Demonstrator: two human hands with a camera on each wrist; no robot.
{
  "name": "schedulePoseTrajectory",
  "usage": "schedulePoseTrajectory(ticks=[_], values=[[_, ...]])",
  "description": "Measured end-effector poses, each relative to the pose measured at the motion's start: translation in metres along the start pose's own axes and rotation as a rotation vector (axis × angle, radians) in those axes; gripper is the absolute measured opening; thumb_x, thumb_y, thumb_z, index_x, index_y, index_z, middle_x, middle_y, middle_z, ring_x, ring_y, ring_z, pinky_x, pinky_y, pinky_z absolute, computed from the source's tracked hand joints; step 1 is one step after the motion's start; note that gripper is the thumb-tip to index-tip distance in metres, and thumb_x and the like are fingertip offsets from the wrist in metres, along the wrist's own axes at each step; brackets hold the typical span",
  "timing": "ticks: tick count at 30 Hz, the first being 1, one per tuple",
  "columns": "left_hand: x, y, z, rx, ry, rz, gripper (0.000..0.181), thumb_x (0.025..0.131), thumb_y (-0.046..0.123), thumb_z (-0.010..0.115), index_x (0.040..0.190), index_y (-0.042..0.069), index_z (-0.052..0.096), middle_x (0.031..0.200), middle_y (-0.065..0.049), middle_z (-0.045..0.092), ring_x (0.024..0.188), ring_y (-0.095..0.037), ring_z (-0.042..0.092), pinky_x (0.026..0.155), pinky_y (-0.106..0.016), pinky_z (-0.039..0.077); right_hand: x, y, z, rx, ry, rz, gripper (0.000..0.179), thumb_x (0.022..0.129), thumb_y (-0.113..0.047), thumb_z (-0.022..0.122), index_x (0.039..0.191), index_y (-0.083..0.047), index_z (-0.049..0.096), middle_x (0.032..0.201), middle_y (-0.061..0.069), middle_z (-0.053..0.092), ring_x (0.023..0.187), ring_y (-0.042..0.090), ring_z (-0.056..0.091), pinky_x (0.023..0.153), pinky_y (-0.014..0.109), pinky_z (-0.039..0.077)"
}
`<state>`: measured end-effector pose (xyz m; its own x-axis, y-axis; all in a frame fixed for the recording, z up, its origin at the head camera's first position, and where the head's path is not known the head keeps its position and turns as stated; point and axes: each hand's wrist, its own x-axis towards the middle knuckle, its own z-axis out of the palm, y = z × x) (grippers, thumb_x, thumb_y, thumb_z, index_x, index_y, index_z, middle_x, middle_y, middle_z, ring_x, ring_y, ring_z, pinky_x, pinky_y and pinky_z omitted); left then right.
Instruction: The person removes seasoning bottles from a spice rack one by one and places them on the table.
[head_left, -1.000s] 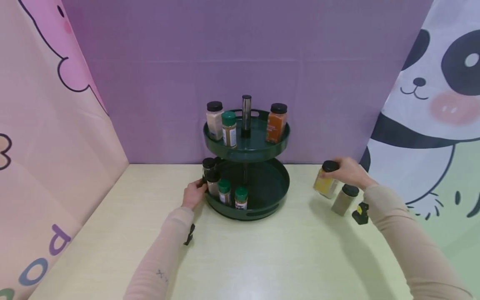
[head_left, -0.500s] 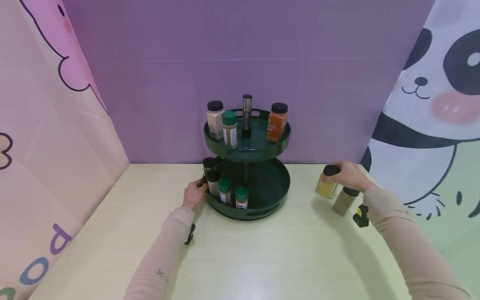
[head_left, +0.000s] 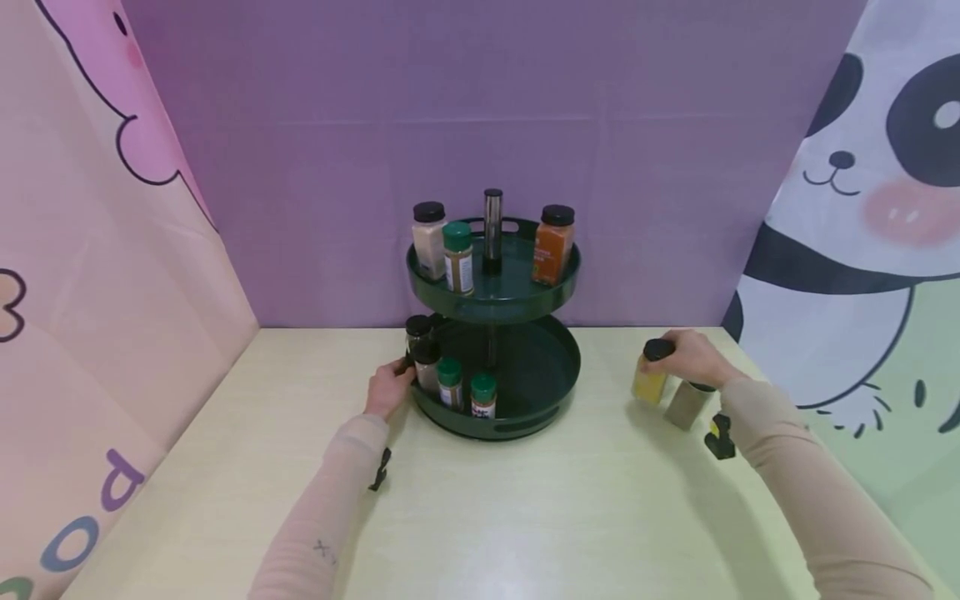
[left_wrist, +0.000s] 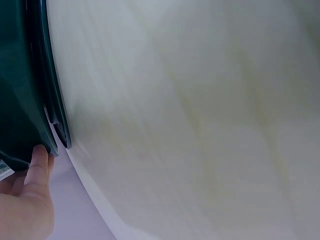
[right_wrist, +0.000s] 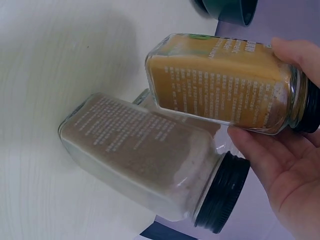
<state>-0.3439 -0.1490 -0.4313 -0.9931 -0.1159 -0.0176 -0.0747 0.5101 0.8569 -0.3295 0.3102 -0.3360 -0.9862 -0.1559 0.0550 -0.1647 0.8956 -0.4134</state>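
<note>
At the right of the table, my right hand (head_left: 693, 357) grips a yellow spice jar (head_left: 650, 382) near its black lid, fingers and thumb on opposite sides. In the right wrist view, the jar of yellow powder (right_wrist: 215, 82) appears just off the table. Right beside it stands a greyish-beige spice jar (right_wrist: 140, 145) with a black lid; another glass edge shows behind, mostly hidden. My left hand (head_left: 388, 390) pinches the rim of the dark green two-tier turntable's lower tray (head_left: 517, 427). In the left wrist view, the thumb (left_wrist: 37, 170) lies on this rim.
The turntable's upper tray (head_left: 495, 310) bears a pale jar (head_left: 430, 246), a green-lidded jar (head_left: 459, 265) and an orange jar (head_left: 553, 250). Several jars stand at the lower tray's left and front, including a green-lidded one (head_left: 483, 400). A purple backdrop (head_left: 337, 208) rises behind the table.
My right hand has lowered the yellow spice jar toward the table, beside the greyish-beige jar, and the jar is now more upright. The left hand and turntable stay where they were.
</note>
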Motion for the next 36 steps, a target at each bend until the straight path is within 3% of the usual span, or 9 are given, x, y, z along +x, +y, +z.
schedulePoseTrajectory(ticks=[14, 25, 36], values=[[0.001, -0.001, 0.001, -0.001, -0.008, -0.001, 0.045, 0.093, 0.023, 0.044, 0.133, 0.001, 0.045, 0.132, -0.020, 0.050, 0.122, -0.033, 0.046, 0.101, -0.045, 0.038, 0.005, -0.002, 0.012, -0.033, -0.073, -0.004, 0.056, 0.071, -0.034, 0.074, 0.103, 0.009, 0.057, 0.091, 0.021, 0.065, 0.081, 0.028, 0.059, 0.074, 0.041, 0.047], [0.001, 0.000, 0.001, 0.019, 0.013, 0.015, 0.045, 0.093, 0.023, 0.045, 0.132, 0.001, 0.047, 0.130, -0.021, 0.051, 0.121, -0.034, 0.048, 0.100, -0.044, 0.039, 0.005, -0.008, 0.020, -0.054, -0.060, -0.046, 0.045, 0.071, -0.030, 0.075, 0.093, 0.007, 0.061, 0.082, 0.017, 0.064, 0.075, 0.025, 0.058, 0.070, 0.037, 0.047], [0.000, -0.001, 0.001, 0.030, 0.013, 0.016, 0.045, 0.093, 0.022, 0.044, 0.132, 0.000, 0.046, 0.130, -0.021, 0.051, 0.120, -0.035, 0.048, 0.099, -0.045, 0.040, 0.005, -0.007, 0.024, -0.072, -0.080, -0.056, 0.049, 0.071, -0.033, 0.074, 0.095, 0.008, 0.060, 0.083, 0.017, 0.063, 0.077, 0.027, 0.058, 0.072, 0.040, 0.049]])
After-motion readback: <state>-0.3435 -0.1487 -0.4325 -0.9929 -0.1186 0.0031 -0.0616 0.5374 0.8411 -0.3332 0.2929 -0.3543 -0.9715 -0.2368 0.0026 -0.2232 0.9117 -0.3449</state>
